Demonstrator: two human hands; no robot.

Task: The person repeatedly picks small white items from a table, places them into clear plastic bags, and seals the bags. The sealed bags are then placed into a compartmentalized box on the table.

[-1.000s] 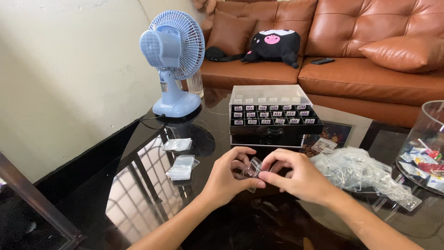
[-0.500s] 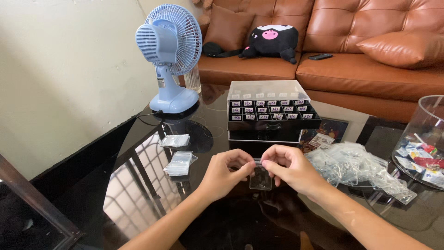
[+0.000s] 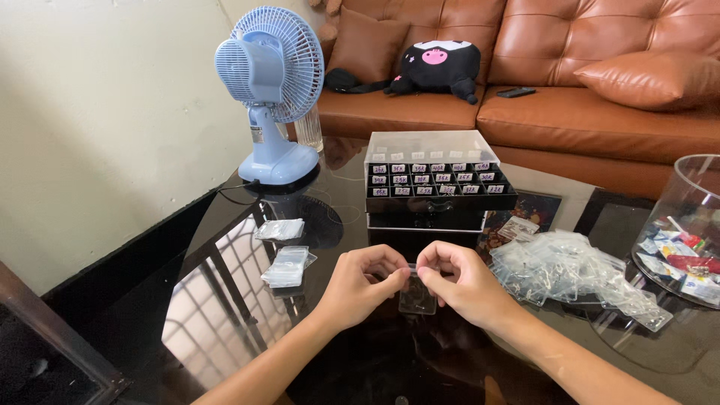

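1. The left hand [image 3: 360, 281] and the right hand [image 3: 457, 281] meet at the lower centre of the frame, just above the dark glass bench [image 3: 187, 300].
2. Between them hangs a small clear plastic bag [image 3: 418, 298]; its top edge is pinched from both sides and its lower part hangs free, close over the bench.
3. The left hand's fingers [image 3: 390, 271] are curled narrow, thumb and forefinger closed on the bag's upper left corner.
4. The right hand's fingers [image 3: 433, 271] are curled narrow as well, closed on the bag's upper right corner. The two hands nearly touch at the fingertips.
5. Just behind the hands, at the centre of the frame, stands a black organiser box [image 3: 439, 184] with rows of small labelled compartments and a clear lid.
6. To the right of the right hand lies a loose heap of clear bags [image 3: 570, 270], touching the bench.
7. At the right edge stands a clear round container [image 3: 686, 202] holding colourful small items.
8. Left of the left hand lie two small stacks of clear bags [image 3: 285, 262], well apart from the hands.
9. A light blue desk fan [image 3: 270, 82] stands at the upper left, on the bench's far corner.
10. A brown leather sofa [image 3: 600, 112] fills the top of the frame, with a black plush toy [image 3: 439, 64] on its seat.
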